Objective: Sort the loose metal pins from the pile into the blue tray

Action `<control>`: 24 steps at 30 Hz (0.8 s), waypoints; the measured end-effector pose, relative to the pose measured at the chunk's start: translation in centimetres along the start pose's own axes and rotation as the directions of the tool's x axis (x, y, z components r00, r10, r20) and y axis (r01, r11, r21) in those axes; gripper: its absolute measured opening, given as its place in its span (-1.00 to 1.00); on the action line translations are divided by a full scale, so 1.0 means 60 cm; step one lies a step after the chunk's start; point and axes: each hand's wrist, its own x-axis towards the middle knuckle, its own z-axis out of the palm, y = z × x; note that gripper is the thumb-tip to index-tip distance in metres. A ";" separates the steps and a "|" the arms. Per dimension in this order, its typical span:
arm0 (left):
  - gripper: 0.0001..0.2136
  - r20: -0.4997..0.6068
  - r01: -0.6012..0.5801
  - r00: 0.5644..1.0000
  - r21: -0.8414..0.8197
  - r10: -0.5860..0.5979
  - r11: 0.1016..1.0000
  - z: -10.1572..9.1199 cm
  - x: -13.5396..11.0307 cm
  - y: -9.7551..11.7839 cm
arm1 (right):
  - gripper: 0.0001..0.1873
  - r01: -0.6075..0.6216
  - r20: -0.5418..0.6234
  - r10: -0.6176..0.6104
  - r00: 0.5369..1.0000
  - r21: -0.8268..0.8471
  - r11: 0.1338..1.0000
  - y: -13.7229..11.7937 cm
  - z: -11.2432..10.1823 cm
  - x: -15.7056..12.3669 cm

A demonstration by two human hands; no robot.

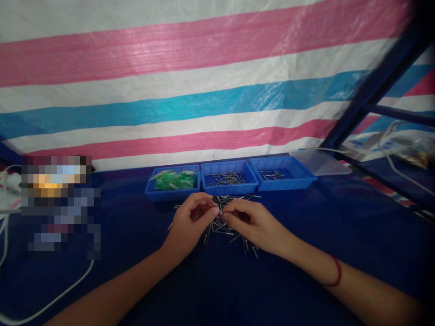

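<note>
In the head view, my left hand point(193, 217) and my right hand point(255, 221) meet fingertip to fingertip over a loose pile of thin metal pins point(228, 228) that look like blind rivets. A small shiny piece point(220, 212), which appears to be one of these rivets, is pinched between the fingertips of both hands. Most of it is hidden by the fingers. Behind the pile, a blue bin point(229, 192) contains more rivets. The right-hand blue bin point(288, 184) has a few rivets at its left end.
Left of these, a third blue bin point(170, 195) holds green plastic pieces point(175, 180). A clear plastic sheet or lid point(321, 162) lies at the back right. White cable point(64, 290) curves across the dark blue table point(163, 290) at left. Striped sheeting point(190, 108) hangs behind.
</note>
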 end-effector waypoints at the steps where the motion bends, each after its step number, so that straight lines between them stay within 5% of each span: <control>1: -0.85 -0.009 0.025 1.000 -0.043 -0.026 0.999 0.001 -0.001 0.000 | -0.85 0.000 -0.019 0.000 1.000 0.008 1.000 0.000 0.006 -0.001; 11: -0.91 0.050 0.074 0.996 -0.024 -0.073 0.997 0.000 -0.005 -0.006 | -0.88 0.149 -0.092 -0.149 0.985 -0.010 0.989 0.012 0.026 -0.005; 24: -0.92 0.058 0.033 0.998 -0.026 -0.032 0.999 -0.001 -0.011 -0.007 | -0.90 0.164 -0.134 -0.170 0.976 -0.049 0.985 0.013 0.029 -0.004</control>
